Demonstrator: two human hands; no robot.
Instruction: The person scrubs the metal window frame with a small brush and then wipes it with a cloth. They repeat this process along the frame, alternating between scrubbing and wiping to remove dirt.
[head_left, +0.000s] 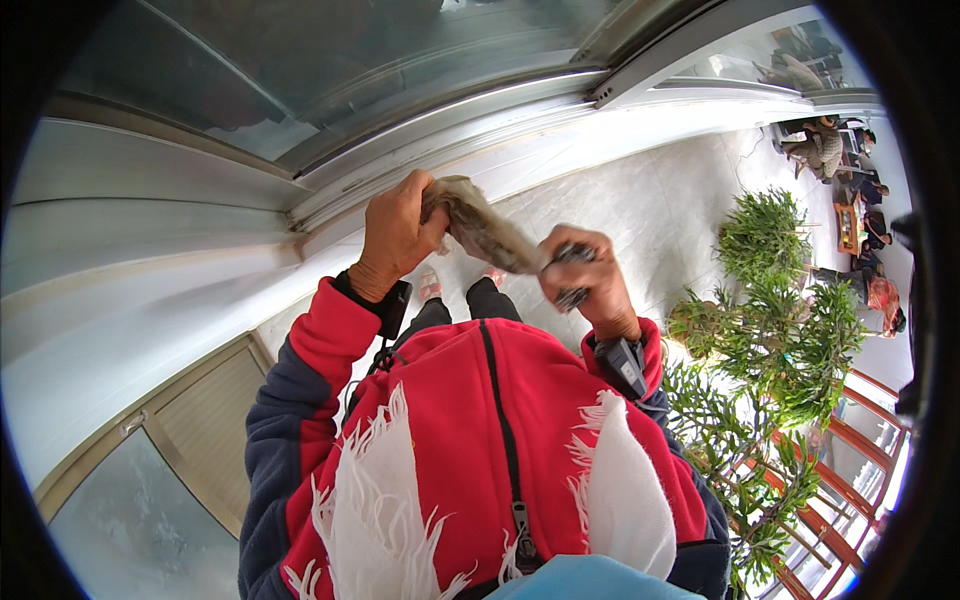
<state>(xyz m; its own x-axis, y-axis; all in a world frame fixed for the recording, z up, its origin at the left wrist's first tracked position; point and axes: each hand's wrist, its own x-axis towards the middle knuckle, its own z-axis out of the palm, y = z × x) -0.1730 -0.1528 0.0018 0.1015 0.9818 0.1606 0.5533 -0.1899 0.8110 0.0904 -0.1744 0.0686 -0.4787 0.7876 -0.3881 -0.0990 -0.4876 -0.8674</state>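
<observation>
A grey-brown, stained cloth (484, 229) is stretched between my two hands, in front of the red fleece jacket (450, 390). My left hand (401, 229) grips its upper left end, with the thumb pressed on the cloth. My right hand (581, 274) is closed on its other end, which looks twisted; dark, shiny material shows between those fingers, blurred, and I cannot tell what it is. Both hands are raised above the tiled floor, near a white window ledge. A dark device is strapped at each wrist.
A sliding window (315, 75) with a metal frame and pale sill (540, 154) runs along the front. Leafy potted plants (765, 300) stand at the right, and several people sit farther off. A framed door or panel (195, 420) is at the lower left.
</observation>
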